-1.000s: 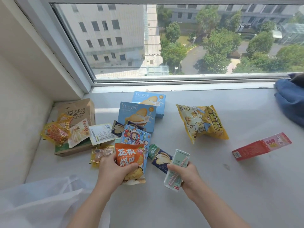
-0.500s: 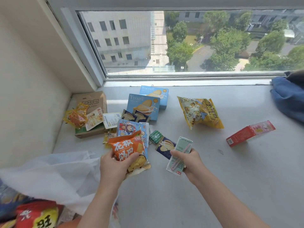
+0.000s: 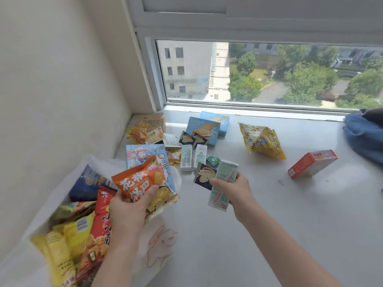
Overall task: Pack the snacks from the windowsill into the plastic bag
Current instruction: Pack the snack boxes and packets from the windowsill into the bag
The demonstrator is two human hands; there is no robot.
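Observation:
My left hand (image 3: 129, 210) grips an orange snack bag (image 3: 136, 182) together with a blue cartoon packet (image 3: 145, 157) behind it, held over the mouth of the white plastic bag (image 3: 159, 245) at lower left. Inside that bag lie red, yellow and dark blue snack packs (image 3: 83, 224). My right hand (image 3: 234, 191) holds a pale green drink carton (image 3: 222, 185) with a pink straw, just above the windowsill (image 3: 269, 224). More snacks stay on the sill: two blue biscuit boxes (image 3: 204, 130), a yellow bag (image 3: 260, 139), a red box (image 3: 312, 163), two small cartons (image 3: 192, 155).
A brown paper packet (image 3: 152, 121) and small orange sachets (image 3: 136, 133) sit in the left corner against the wall. Blue cloth (image 3: 364, 135) lies at the sill's right end. The window frame (image 3: 248, 107) borders the back.
My left hand has carried the orange bag and blue packet leftward over the plastic bag's opening. The view swung left, showing the bag's contents. My right hand still holds the carton.

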